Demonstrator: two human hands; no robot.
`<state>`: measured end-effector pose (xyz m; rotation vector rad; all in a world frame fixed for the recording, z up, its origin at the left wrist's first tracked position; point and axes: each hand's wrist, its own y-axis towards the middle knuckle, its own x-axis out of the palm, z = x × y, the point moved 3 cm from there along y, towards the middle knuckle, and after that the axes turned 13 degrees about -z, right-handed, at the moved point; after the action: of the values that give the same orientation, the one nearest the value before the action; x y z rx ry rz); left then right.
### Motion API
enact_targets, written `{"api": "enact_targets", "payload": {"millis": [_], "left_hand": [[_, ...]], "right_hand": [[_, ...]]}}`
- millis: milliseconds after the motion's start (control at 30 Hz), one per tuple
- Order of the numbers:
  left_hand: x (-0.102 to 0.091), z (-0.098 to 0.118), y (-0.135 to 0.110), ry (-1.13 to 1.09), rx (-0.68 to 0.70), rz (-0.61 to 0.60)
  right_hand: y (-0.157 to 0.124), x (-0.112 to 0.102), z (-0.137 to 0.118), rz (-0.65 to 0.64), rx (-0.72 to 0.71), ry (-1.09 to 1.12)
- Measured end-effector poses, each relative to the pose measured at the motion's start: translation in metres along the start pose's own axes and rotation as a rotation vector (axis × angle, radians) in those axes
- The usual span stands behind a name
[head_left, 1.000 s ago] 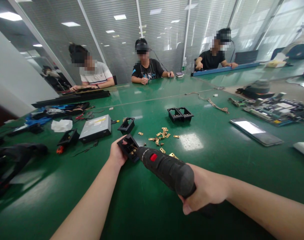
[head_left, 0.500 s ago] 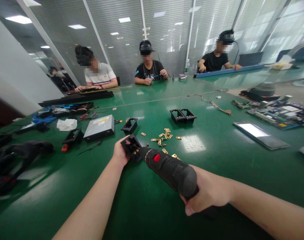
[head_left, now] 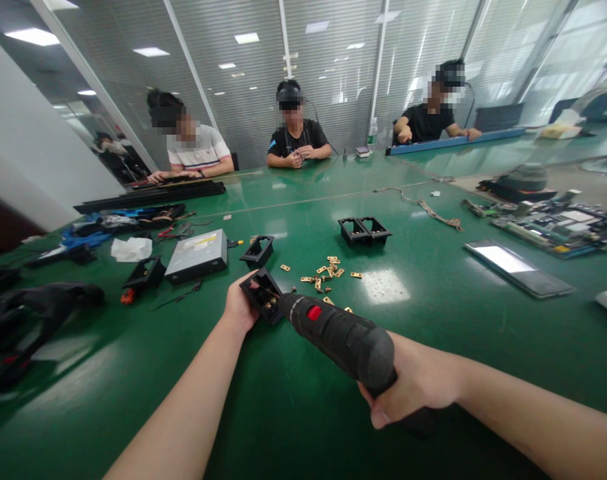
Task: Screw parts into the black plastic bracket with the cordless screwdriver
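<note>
My left hand [head_left: 239,308] grips a black plastic frame [head_left: 270,319] from its left side, tilted up off the green table; brass-coloured pieces show inside it. Wrapped round the handle of a black cordless screwdriver [head_left: 340,333] with a red switch is my right hand [head_left: 416,380]. The tool's nose points into the frame's opening, and the bit's tip is hard to make out. Just beyond lie several small brass plates [head_left: 332,271], with tiny screws among them. Another black frame [head_left: 258,251] stands behind my left hand, and a joined pair of frames [head_left: 366,231] sits farther back.
On the left are a silver disc drive [head_left: 197,252], crumpled tissue [head_left: 132,249] and a further black frame [head_left: 146,272]. To the right lie a phone [head_left: 518,267], a circuit board [head_left: 568,227] and a cord [head_left: 428,210]. Three people sit across the table [head_left: 303,413].
My hands, the frame and the screwdriver stay almost where they were. Across the table, the middle person's hands have come together. The whole view has shifted slightly.
</note>
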<state>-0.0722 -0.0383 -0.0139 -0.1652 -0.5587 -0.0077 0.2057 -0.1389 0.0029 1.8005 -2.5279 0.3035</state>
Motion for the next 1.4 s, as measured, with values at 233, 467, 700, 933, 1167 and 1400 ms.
{"api": "enact_targets", "payload": {"millis": [233, 467, 700, 933, 1167, 1400], "left_hand": [[-0.003, -0.001, 0.003, 0.022, 0.006, -0.002], [-0.001, 0.0, 0.001, 0.007, -0.009, 0.02], [0.001, 0.0, 0.001, 0.002, -0.015, 0.019], [-0.003, 0.0, 0.001, 0.03, 0.012, 0.028], [-0.002, 0.001, 0.001, 0.035, 0.02, 0.041], [0.0, 0.001, 0.0, 0.052, 0.015, 0.025]], "right_hand": [[0.0, 0.0, -0.003, 0.012, -0.007, -0.059], [-0.001, -0.001, -0.001, 0.019, 0.009, -0.07], [0.0, -0.002, -0.004, -0.002, 0.002, -0.036], [-0.001, -0.002, 0.005, -0.022, 0.017, 0.032], [-0.011, 0.001, -0.014, 0.205, -0.019, -0.219], [-0.019, 0.017, -0.03, 0.475, -0.057, -0.518]]}}
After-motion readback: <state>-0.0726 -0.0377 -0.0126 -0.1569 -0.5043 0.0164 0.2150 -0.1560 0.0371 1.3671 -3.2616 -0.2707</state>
